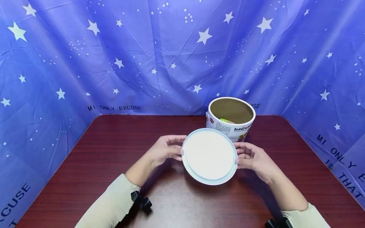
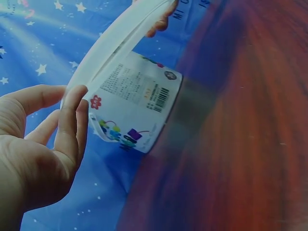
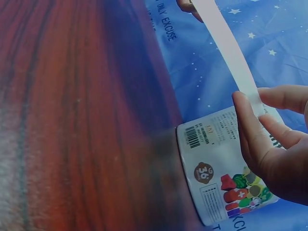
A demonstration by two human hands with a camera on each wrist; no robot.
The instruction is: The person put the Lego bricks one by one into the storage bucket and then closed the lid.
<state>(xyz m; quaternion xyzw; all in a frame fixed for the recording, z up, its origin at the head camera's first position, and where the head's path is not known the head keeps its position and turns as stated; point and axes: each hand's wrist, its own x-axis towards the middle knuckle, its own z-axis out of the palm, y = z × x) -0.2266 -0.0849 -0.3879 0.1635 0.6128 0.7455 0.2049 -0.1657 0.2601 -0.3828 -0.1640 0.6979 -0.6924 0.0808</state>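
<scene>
A round white lid (image 1: 210, 154) is held up in front of a bucket, above the table. My left hand (image 1: 166, 149) pinches its left rim between thumb and fingers; my right hand (image 1: 252, 160) pinches the right rim the same way. Behind the lid stands the white printed bucket (image 1: 229, 130), its top uncovered. Inside it a bright green piece (image 1: 223, 120) shows; other contents are mostly hidden by the wall. In the left wrist view the lid (image 2: 113, 43) is tilted, apart from the bucket (image 2: 137, 103). The right wrist view shows the lid (image 3: 231, 53) edge-on.
The dark red wooden table (image 1: 114, 152) has the bucket near its back edge. A blue star-patterned curtain (image 1: 154, 57) hangs behind and along both sides. Black wrist devices sit on both sleeves, the left device (image 1: 141, 202) close above the tabletop.
</scene>
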